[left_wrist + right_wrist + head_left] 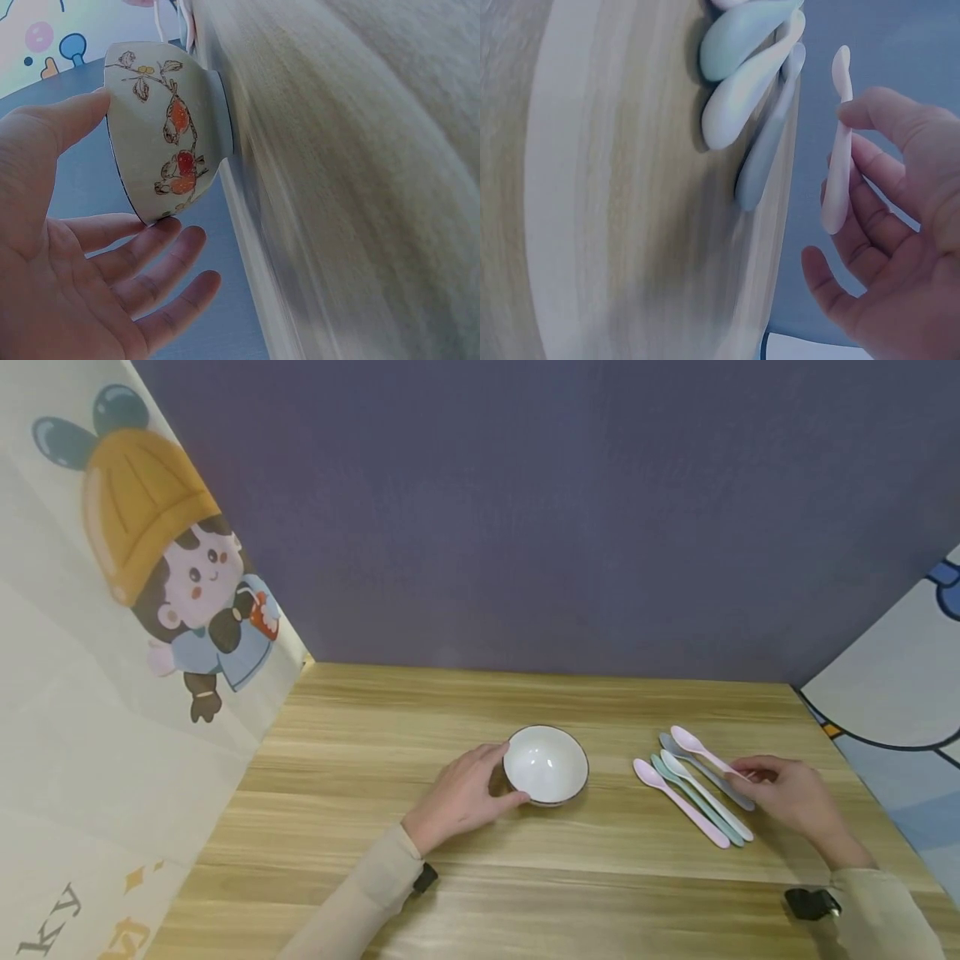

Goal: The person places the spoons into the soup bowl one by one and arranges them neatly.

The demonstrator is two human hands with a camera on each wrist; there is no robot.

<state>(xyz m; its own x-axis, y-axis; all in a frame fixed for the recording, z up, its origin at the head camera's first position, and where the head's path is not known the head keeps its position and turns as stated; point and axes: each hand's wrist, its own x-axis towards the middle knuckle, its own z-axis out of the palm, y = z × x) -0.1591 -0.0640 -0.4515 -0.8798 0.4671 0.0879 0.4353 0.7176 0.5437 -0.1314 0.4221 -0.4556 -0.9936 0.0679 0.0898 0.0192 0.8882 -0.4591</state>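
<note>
Pinching a pale pink spoon point(697, 746) by its handle, the right-hand grip point(787, 789) has thumb and index finger pressed on it, with the little finger held away. That spoon is up off the wooden tabletop point(337, 760), over the far end of a slanting row of four others: a grey spoon point(712, 777), a white spoon point(708, 799), a teal spoon point(697, 802) and a second pink spoon point(682, 807), all lying close together with their handles toward the person.

Well to the left of them sits a small white bowl point(546, 752), upright on its foot and dark along the rim; a brown twig with orange-red shapes is painted on its outside. The left-hand grip point(468, 789) holds it by the near left side, thumb and fingertips at separate spots on the rim, the lower fingers spread. Behind rises a dark blue wall point(487, 510).
</note>
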